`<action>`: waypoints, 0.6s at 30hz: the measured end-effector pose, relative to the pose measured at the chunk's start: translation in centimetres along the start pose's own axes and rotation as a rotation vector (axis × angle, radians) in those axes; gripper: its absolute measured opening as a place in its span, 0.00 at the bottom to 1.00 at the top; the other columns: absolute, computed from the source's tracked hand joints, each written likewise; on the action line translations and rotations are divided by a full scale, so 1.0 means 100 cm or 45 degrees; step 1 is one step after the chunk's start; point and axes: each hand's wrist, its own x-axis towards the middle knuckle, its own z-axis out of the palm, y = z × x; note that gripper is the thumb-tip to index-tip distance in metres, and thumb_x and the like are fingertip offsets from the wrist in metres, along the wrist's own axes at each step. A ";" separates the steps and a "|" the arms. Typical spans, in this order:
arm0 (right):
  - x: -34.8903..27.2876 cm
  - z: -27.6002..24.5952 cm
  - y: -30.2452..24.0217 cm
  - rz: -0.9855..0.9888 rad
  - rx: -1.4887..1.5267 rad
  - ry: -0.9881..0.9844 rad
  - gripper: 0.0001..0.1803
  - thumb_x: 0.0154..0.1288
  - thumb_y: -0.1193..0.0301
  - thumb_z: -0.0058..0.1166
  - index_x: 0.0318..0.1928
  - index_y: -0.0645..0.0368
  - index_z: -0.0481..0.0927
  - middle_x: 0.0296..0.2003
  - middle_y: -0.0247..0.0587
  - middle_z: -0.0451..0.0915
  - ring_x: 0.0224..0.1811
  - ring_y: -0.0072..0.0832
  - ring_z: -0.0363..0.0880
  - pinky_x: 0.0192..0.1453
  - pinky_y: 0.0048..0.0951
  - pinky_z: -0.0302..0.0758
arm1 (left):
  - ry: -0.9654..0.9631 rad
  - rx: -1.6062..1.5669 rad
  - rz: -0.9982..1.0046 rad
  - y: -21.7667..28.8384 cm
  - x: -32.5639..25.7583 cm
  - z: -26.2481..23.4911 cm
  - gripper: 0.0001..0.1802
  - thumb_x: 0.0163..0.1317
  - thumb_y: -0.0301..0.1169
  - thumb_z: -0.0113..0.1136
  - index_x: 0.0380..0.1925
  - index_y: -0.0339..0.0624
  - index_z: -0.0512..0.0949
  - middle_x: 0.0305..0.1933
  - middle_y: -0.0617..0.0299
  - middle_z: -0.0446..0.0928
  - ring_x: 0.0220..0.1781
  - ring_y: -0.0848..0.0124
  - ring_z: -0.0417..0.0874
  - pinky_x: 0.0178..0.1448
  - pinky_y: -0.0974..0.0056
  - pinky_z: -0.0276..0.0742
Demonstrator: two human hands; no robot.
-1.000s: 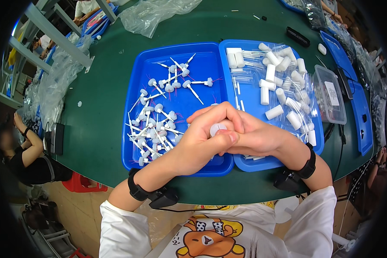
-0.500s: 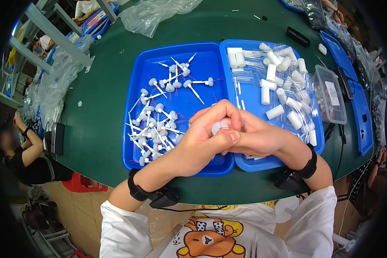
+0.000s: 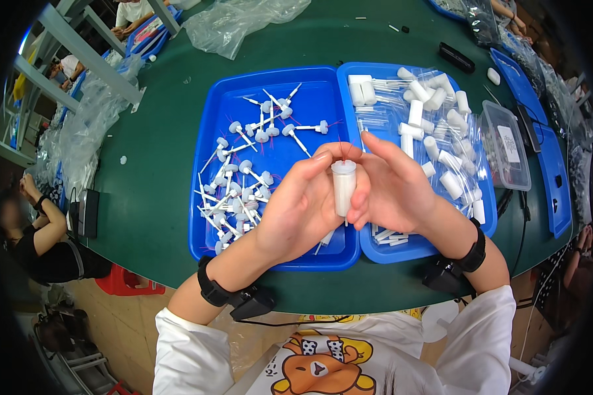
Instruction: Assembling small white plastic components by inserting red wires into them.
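Upright between my hands is a white cylinder (image 3: 344, 192) with a pale round cap on top. Thin red wires rise from the cap, and a narrow white tip shows at the lower end. My left hand (image 3: 300, 209) is closed round the cylinder from the left, its fingers passing behind. On the other side, my right hand (image 3: 402, 187) is open, thumb raised and palm turned toward the cylinder; whether it touches is unclear. Under my left hand, the dark blue tray (image 3: 207, 131) holds white rods with grey round caps and red wires.
The lighter blue tray (image 3: 375, 253) at right holds white cylinders (image 3: 416, 112) and clear tubes. Beyond it stand a clear plastic box (image 3: 507, 145) and a black case (image 3: 456, 57). Plastic film (image 3: 227, 26) lies at the far edge. Another person (image 3: 46, 224) sits at left.
My clasped hands have parted and turned, bringing the white cylinder upright into view. My right hand has opened, its thumb lifting away, while my left stays round the cylinder.
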 end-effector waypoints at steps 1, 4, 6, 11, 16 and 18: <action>0.001 -0.001 0.000 0.017 0.012 -0.033 0.28 0.70 0.49 0.33 0.51 0.62 0.68 0.20 0.37 0.76 0.26 0.26 0.79 0.28 0.26 0.78 | -0.028 -0.030 -0.009 0.000 0.000 -0.002 0.18 0.70 0.41 0.28 0.50 0.42 0.59 0.31 0.55 0.67 0.31 0.67 0.70 0.38 0.62 0.68; 0.001 0.008 -0.002 0.018 0.045 0.004 0.28 0.70 0.49 0.31 0.52 0.63 0.67 0.20 0.37 0.76 0.26 0.27 0.79 0.30 0.26 0.78 | -0.080 -0.033 0.001 -0.001 0.000 -0.005 0.17 0.70 0.39 0.30 0.50 0.41 0.59 0.31 0.55 0.67 0.30 0.68 0.69 0.38 0.63 0.68; 0.002 0.007 0.000 0.013 0.034 0.000 0.28 0.70 0.49 0.32 0.51 0.63 0.67 0.20 0.37 0.76 0.27 0.27 0.79 0.31 0.26 0.78 | -0.042 0.009 -0.005 0.000 -0.001 -0.005 0.16 0.70 0.38 0.32 0.50 0.40 0.59 0.31 0.56 0.67 0.30 0.69 0.69 0.37 0.63 0.68; 0.003 -0.007 0.003 0.026 0.032 -0.063 0.28 0.69 0.49 0.33 0.50 0.63 0.67 0.21 0.38 0.76 0.28 0.26 0.78 0.33 0.27 0.77 | -0.002 0.080 -0.032 0.000 -0.001 -0.002 0.13 0.69 0.34 0.37 0.49 0.41 0.57 0.30 0.59 0.65 0.30 0.72 0.67 0.37 0.66 0.66; 0.004 -0.016 0.006 0.074 0.269 -0.136 0.33 0.69 0.48 0.29 0.50 0.70 0.66 0.26 0.44 0.79 0.32 0.36 0.80 0.39 0.34 0.77 | 0.065 0.120 -0.057 0.000 -0.003 0.003 0.12 0.68 0.33 0.39 0.48 0.41 0.56 0.31 0.60 0.64 0.31 0.73 0.66 0.38 0.67 0.64; 0.004 -0.013 0.005 0.067 0.198 -0.116 0.30 0.69 0.49 0.33 0.49 0.67 0.67 0.25 0.41 0.78 0.31 0.31 0.79 0.38 0.31 0.77 | 0.120 0.155 -0.047 -0.002 -0.003 0.006 0.13 0.68 0.35 0.39 0.49 0.42 0.59 0.29 0.61 0.63 0.29 0.74 0.65 0.37 0.68 0.63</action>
